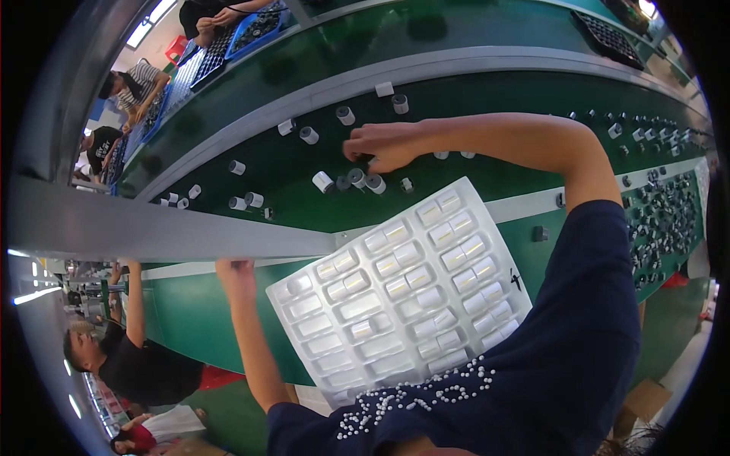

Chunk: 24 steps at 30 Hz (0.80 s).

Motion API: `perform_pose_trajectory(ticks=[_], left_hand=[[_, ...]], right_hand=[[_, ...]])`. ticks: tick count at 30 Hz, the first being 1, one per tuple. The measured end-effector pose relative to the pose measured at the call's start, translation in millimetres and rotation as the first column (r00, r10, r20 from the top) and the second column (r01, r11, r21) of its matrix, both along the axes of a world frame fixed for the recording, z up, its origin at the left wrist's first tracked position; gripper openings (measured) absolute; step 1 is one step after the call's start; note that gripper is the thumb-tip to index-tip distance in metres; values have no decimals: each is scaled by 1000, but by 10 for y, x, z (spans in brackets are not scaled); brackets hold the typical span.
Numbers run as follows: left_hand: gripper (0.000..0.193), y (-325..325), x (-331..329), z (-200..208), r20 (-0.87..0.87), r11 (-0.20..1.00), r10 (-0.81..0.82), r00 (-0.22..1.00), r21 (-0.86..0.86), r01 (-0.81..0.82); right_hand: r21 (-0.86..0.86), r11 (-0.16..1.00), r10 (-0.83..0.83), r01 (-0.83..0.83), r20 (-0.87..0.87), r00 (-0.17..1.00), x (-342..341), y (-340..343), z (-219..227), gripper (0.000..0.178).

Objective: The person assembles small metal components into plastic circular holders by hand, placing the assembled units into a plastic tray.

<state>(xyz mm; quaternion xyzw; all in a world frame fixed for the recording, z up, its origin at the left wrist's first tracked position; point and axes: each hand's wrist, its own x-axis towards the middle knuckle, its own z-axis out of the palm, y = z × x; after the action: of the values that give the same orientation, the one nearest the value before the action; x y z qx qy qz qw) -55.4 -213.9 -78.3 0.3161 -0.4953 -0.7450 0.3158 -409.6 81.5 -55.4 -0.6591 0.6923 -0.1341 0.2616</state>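
My right hand (384,147) reaches over the dark green belt (296,182), with its fingers bent. A small greyish bit shows by the thumb, too small to name. Just below it stand several white cylinders with dark ends (356,178), and one lies tilted (323,182). My left hand (237,280) is at the lower edge of the grey metal rail (190,228); its fingertips are hidden. Between my arms, against my body, rests a white moulded tray (487,220). White cylinders (395,258) fill many of its pockets, while several pockets on its left are bare.
More cylinders (345,115) are scattered along the belt. Many small dark parts (661,216) lie on the green surface at the right. A person in black (152,365) works at the left, and other people sit at the far upper left beside blue trays (255,34).
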Motion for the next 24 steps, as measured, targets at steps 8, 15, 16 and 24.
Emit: perform_pose_trajectory(ticks=[8, 15, 16, 24], left_hand=[[26, 1887, 42, 1109, 474, 476, -488, 733, -560, 679], [37, 2106, -1278, 379, 616, -98, 223, 756, -757, 646], [33, 2097, -1379, 397, 653, -122, 311, 691, -693, 710], [29, 1780, -1621, 15, 556, 22, 209, 804, -825, 565]], right_hand=[[306, 942, -167, 141, 59, 984, 100, -378, 170, 55], [139, 982, -124, 130, -53, 991, 9, -534, 28, 30], [129, 982, -138, 137, -3, 990, -3, -573, 84, 35], [236, 951, -306, 202, 599, 740, -633, 94, 204, 57]])
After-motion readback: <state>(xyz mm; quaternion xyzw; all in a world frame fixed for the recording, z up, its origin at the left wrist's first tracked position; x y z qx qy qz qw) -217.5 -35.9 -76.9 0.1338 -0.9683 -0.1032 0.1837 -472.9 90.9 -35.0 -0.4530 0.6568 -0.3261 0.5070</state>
